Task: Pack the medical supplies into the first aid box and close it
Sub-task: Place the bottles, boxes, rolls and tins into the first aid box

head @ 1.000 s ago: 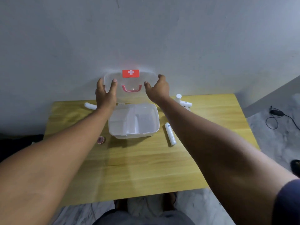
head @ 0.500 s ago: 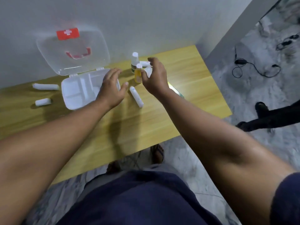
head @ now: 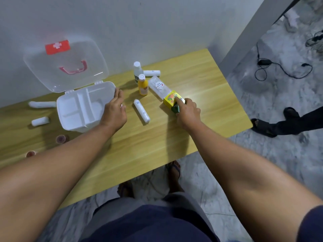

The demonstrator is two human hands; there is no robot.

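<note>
Head view shows the right hand [head: 187,111] at centre right of the frame, fingers closed around a small yellow cardboard carton with a green end [head: 172,101], which rests on the pale wooden table [head: 157,145] touching a clear plastic packet [head: 159,86]. Left of centre, the left hand [head: 114,111] lies with fingers spread loosely against the right rim of the white plastic first aid box [head: 82,107], gripping nothing. Its clear lid [head: 64,63] leans open against the wall at upper left, and the compartments look empty.

To do this pickup well, I would pinch the carton by its long sides, lift it straight off the packet, keep the left hand bracing the box, and lay the carton flat in a compartment wide enough for it.
</note>
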